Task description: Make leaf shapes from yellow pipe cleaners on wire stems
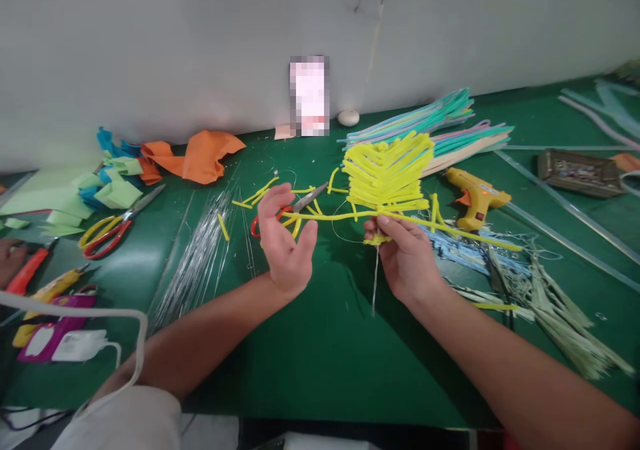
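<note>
My right hand (407, 257) pinches the base of a yellow pipe-cleaner leaf (387, 173), built of slanted rows meeting along a middle line. A thin wire stem (375, 283) hangs below those fingers. Across the base runs one long yellow pipe cleaner (330, 217), also under my right thumb, its left end reaching toward my left hand (285, 243). That left hand is raised with thumb and fingers apart, holding nothing I can see. Behind it, partly hidden, lie red-handled scissors (305, 202) among short yellow pipe-cleaner pieces (260, 191).
A yellow glue gun (477, 197) lies right of the leaf, before bundled coloured pipe cleaners (415, 120). Loose wires (200, 250) spread at left, near more scissors (120, 227) and orange paper (210, 155). A phone (310, 97) leans on the wall. Another person's hand (11, 263) shows far left.
</note>
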{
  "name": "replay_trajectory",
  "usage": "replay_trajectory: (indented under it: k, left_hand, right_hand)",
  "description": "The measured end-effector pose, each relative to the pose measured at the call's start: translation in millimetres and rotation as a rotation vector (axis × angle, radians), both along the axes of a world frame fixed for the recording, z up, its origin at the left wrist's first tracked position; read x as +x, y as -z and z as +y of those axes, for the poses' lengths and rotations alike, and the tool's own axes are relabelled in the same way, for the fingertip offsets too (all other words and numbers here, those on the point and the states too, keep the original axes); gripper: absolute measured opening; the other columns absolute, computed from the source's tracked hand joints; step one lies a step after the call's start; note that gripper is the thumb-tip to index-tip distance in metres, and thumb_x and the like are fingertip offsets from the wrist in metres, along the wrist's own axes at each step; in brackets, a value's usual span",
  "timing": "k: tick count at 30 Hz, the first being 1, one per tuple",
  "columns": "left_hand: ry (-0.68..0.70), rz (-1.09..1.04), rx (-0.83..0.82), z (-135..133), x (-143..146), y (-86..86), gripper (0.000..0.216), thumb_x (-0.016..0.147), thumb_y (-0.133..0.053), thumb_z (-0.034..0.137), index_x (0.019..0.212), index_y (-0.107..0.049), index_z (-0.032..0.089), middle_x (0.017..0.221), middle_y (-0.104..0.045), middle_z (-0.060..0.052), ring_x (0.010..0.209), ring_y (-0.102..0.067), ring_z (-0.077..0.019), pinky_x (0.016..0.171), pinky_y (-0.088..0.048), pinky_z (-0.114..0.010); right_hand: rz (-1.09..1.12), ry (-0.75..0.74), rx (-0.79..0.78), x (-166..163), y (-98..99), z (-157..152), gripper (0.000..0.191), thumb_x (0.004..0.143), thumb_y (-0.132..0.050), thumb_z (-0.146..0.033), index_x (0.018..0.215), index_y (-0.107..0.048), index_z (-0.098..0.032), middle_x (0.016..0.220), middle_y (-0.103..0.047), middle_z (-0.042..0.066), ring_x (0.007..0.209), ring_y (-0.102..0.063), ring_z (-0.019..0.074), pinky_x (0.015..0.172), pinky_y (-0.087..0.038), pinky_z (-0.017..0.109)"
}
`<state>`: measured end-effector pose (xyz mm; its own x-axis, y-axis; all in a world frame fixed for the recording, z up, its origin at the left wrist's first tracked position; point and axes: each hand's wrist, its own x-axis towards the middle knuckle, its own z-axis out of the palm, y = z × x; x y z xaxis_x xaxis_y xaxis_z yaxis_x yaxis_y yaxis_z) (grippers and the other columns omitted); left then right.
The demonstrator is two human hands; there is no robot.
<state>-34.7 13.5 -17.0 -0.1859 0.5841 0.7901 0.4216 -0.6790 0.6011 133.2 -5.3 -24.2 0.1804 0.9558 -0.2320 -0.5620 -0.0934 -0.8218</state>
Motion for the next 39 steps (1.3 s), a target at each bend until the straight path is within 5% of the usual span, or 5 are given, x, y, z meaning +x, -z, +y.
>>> replay_trajectory:
  k: [8,13,25,33,39]
  left_hand:
    - [0.313,-0.45,-0.61,-15,16,9.9,0.026,0.081,-0.07,0.041,0.076,-0.057,0.019,0.065,-0.053,0.003,0.053,-0.049,-0.0069,0.05,-0.044,-0.022]
    - [0.43,-0.538,-0.552,-16,17,10.3,0.02,0.08,-0.072,0.033,0.084,-0.058,0.02,0.059,-0.054,0.007,0.041,-0.047,-0.0038,0.039,-0.039,-0.018]
    - [0.322,-0.345,-0.288,-7,9,5.0,0.017,0.079,-0.074,0.023,0.091,-0.062,0.021,0.066,-0.06,0.006,0.042,-0.053,-0.0036,0.041,-0.043,-0.018]
    - [0.373,-0.637,-0.531,4,10,-2.2,0.033,0.077,-0.075,0.039,0.098,-0.056,0.021,0.064,-0.059,0.006,0.047,-0.056,-0.0061,0.047,-0.047,-0.02]
    - [0.533,-0.516,-0.636,-3,18,9.8,0.046,0.074,-0.076,0.047,0.107,-0.056,0.021,0.094,-0.064,-0.003,0.075,-0.063,-0.0109,0.064,-0.054,-0.025]
  right_hand:
    - [0.133,-0.101,-0.035,3,-5.6,0,0.022,0.072,-0.071,-0.028,0.061,-0.053,-0.022,0.058,-0.047,-0.004,0.057,-0.048,0.0111,0.06,-0.043,0.028]
    - [0.139,-0.136,-0.01,3,-3.2,0,0.024,0.074,-0.068,-0.025,0.059,-0.05,-0.022,0.058,-0.044,-0.004,0.055,-0.044,0.0108,0.057,-0.039,0.028]
    - [0.024,-0.124,-0.007,3,-2.3,0,0.033,0.075,-0.074,-0.033,0.052,-0.053,-0.021,0.052,-0.047,-0.003,0.053,-0.045,0.0105,0.057,-0.038,0.028]
    - [-0.027,-0.155,0.008,0,-7.6,-3,0.033,0.073,-0.075,-0.034,0.048,-0.057,-0.021,0.05,-0.049,-0.002,0.054,-0.046,0.0111,0.057,-0.037,0.028]
    - [-0.001,-0.105,0.029,1,-9.5,-2,0.031,0.071,-0.076,-0.032,0.049,-0.057,-0.02,0.05,-0.047,-0.003,0.053,-0.045,0.0108,0.056,-0.036,0.029]
